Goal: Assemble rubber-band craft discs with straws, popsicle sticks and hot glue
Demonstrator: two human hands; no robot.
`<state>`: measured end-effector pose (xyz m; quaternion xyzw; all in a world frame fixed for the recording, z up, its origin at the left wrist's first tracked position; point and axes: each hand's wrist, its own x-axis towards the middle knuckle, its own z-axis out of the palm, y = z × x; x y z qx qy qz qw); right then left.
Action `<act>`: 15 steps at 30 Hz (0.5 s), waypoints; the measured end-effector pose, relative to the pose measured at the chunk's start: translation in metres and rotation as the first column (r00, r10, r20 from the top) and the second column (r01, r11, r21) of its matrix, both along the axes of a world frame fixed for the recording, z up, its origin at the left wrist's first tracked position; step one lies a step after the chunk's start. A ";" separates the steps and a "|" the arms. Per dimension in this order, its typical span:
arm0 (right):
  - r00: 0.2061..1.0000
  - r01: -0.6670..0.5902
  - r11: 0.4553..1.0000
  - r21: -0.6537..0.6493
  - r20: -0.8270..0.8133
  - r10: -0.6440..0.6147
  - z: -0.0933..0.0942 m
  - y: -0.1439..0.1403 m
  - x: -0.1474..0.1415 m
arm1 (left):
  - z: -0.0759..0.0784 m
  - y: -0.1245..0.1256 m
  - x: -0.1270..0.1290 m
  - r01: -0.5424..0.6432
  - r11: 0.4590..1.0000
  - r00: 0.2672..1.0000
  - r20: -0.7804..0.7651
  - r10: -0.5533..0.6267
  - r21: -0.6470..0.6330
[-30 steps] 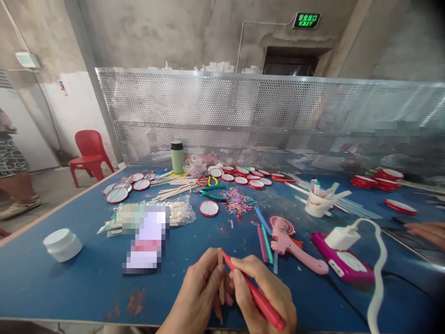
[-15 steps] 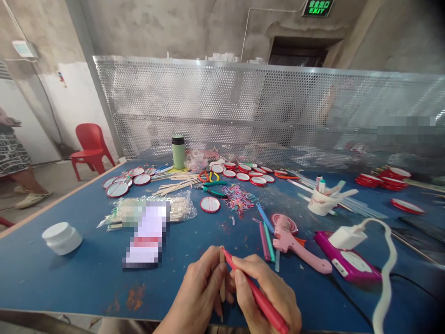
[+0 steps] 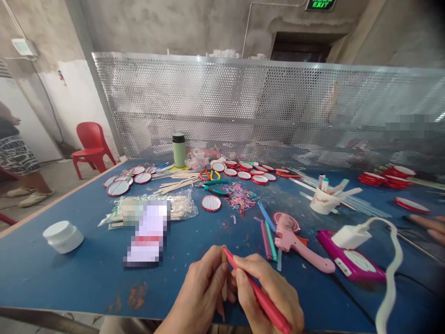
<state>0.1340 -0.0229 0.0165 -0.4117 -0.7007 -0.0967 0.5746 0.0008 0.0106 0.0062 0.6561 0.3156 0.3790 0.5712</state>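
Note:
My left hand (image 3: 201, 292) pinches a thin wooden stick (image 3: 224, 284) upright at the near edge of the blue table (image 3: 86, 273). In my right hand (image 3: 271, 292) is a red pen (image 3: 259, 297), and its tip touches the top of the stick. The two hands press against each other. Just beyond them lie a pink glue gun (image 3: 295, 241) and pink and green sticks (image 3: 268, 233).
A white jar (image 3: 63, 236) stands at the left, with a bag of wooden sticks (image 3: 156, 209) behind it. Red-rimmed round mirrors (image 3: 243, 174), pliers (image 3: 213, 187), rubber bands (image 3: 239, 195), a green flask (image 3: 179, 150) and a cup of pens (image 3: 325, 199) lie further back. A charger with white cable (image 3: 351, 235) sits on a magenta device at right. Another person's fingers (image 3: 429, 225) reach in at the right edge.
The view has tilted slightly down. My hands keep the same grip on the stick and pen. Another person's fingers have come back in at the right edge.

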 end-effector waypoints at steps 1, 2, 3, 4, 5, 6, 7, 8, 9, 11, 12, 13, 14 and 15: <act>1.000 0.002 1.000 0.006 -0.002 -0.002 0.000 0.000 0.000 | 0.000 0.000 0.000 -0.001 1.000 1.000 -0.002 0.001 0.002; 1.000 0.006 1.000 0.010 -0.004 -0.005 0.001 0.001 -0.001 | 0.000 0.000 0.000 -0.005 1.000 1.000 -0.003 0.005 0.005; 1.000 0.010 1.000 0.007 -0.004 -0.010 0.001 0.001 -0.001 | 0.000 -0.001 0.000 -0.009 1.000 1.000 -0.003 0.009 0.008; 1.000 0.017 1.000 0.006 -0.005 -0.017 0.001 0.001 -0.001 | 0.000 -0.001 -0.001 -0.012 1.000 1.000 -0.004 0.012 0.010; 1.000 0.027 1.000 0.008 -0.005 -0.027 0.001 0.001 -0.001 | 0.000 -0.001 -0.001 -0.015 1.000 1.000 -0.004 0.015 0.009; 0.999 0.037 0.999 0.013 -0.003 -0.037 0.001 0.002 -0.001 | 0.000 -0.002 -0.001 -0.016 1.000 1.000 -0.004 0.016 0.008; 0.999 0.046 0.999 0.024 0.000 -0.046 0.001 0.002 -0.001 | 0.000 -0.002 -0.001 -0.016 1.000 1.000 -0.005 0.016 0.005; 0.999 0.053 0.998 0.039 0.002 -0.053 0.001 0.002 -0.001 | -0.001 -0.002 -0.001 -0.016 1.000 1.000 -0.006 0.016 0.003; 0.998 0.054 0.997 0.051 0.005 -0.055 0.001 0.002 -0.001 | -0.001 -0.002 -0.001 -0.014 1.000 1.000 -0.006 0.014 0.002; 0.999 0.052 0.997 0.050 0.007 -0.053 0.001 0.002 -0.001 | -0.001 -0.002 0.000 -0.013 1.000 1.000 -0.005 0.013 0.004; 0.999 0.054 0.997 0.047 0.006 -0.054 0.002 0.001 -0.001 | -0.002 -0.002 0.000 -0.011 1.000 1.000 -0.005 0.011 0.002; 0.998 0.057 0.997 0.045 0.005 -0.057 0.002 0.001 -0.002 | -0.002 -0.002 0.000 -0.009 1.000 1.000 -0.004 0.009 0.001; 0.998 0.061 0.997 0.043 0.004 -0.061 0.003 0.000 -0.002 | -0.002 -0.002 0.000 -0.005 1.000 1.000 -0.003 0.005 -0.001; 0.998 0.065 0.997 0.046 0.005 -0.065 0.003 0.000 -0.002 | -0.002 -0.001 0.000 -0.002 1.000 1.000 -0.002 0.002 -0.004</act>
